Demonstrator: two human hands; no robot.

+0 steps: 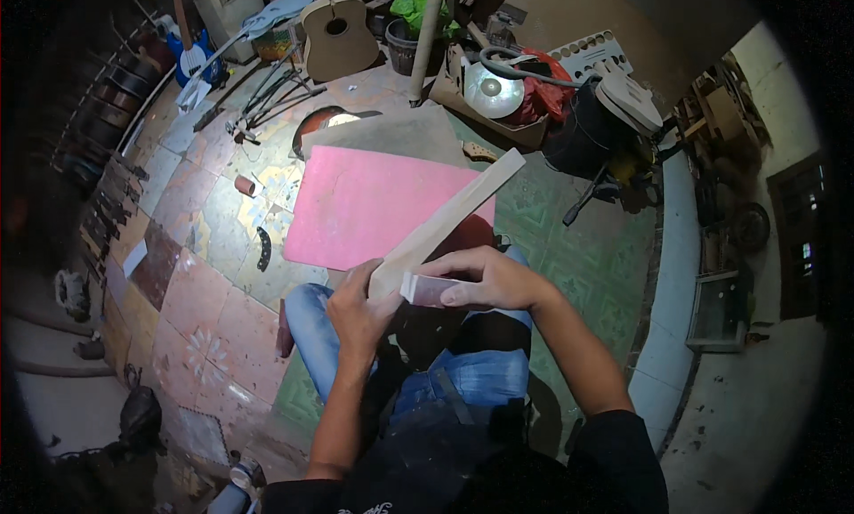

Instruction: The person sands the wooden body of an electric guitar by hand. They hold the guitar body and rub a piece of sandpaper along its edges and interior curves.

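Head view: I have a long pale wooden strip [454, 213] slanting from near left to far right, its far end reaching across the edge of a pink board [378, 202] on the floor [222, 323]. The left hand [356, 307] has its fingers clamped on the strip's near end. The right hand [494, 281] has its fingers closed around a small pale block [429, 291], just beside that end; I can't tell whether they touch. Left of the board lies a curved black piece [264, 249]. Far off stand a guitar body [331, 47] and, to the right, a cardboard box [507, 133].
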